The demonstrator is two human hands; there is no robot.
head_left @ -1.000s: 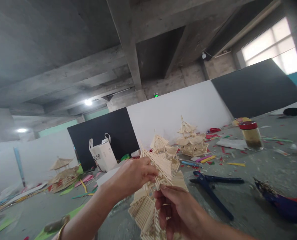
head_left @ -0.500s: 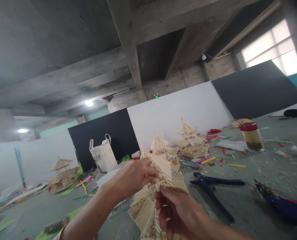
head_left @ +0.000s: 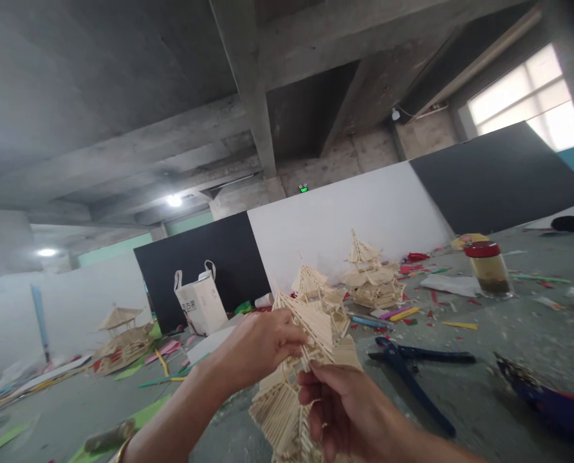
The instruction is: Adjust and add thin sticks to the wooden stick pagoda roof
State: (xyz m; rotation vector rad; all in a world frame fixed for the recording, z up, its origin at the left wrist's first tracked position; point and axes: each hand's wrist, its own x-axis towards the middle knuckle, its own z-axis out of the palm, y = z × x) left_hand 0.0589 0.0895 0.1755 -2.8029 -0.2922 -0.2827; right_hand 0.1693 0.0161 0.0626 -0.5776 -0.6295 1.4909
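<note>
left hand: raised above the near edge of the worktop, fingers curled and pinched on the upper roof tier of the stick pagoda model
right hand: below and just right of the left one, thumb and fingertips pressed on the model's mid section, palm facing the camera
stick pagoda model: held in the air between both hands, tilted, roof peak pointing up-left; lower tiers ran out of view at the bottom edge
worktop: grey, littered with stick offcuts and coloured scraps
blue-handled pliers: lay flat on the worktop just right of the hands, handles pointing right
glass jar: red lid, upright near the far right edge, dark residue at the bottom
finished pagoda models: one stood at the far edge by the white wall panel, another just behind the held model, a third well apart toward the far left
white tote bag: upright against the black wall panel at the far edge, left of the hands
coloured sticks: pink, yellow and blue, lay near the base of the far pagoda
blue object: at the right edge, blurred, cannot tell what it was
</note>
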